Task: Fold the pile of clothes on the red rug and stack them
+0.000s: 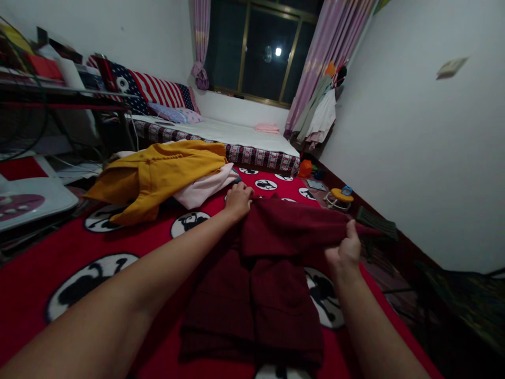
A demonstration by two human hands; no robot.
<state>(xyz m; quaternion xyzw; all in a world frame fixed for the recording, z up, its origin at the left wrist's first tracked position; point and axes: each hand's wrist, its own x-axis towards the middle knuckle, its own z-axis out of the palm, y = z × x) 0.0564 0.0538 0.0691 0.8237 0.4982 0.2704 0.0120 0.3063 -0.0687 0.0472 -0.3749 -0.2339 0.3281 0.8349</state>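
A dark maroon garment (268,284) lies spread on a red blanket (47,268) printed with black-and-white circles. My left hand (238,201) is closed on the garment's far left edge. My right hand (346,247) pinches the garment's far right edge, and the cloth is folded over between the two hands. Both arms reach forward over the blanket.
A mustard yellow garment (158,176) and a pale pink one (205,189) lie heaped at the left. Beyond is a mattress (244,138) with pillows under a dark window. Hanging clothes (317,113), toys (337,197) and a white wall are at the right; shelves stand at the left.
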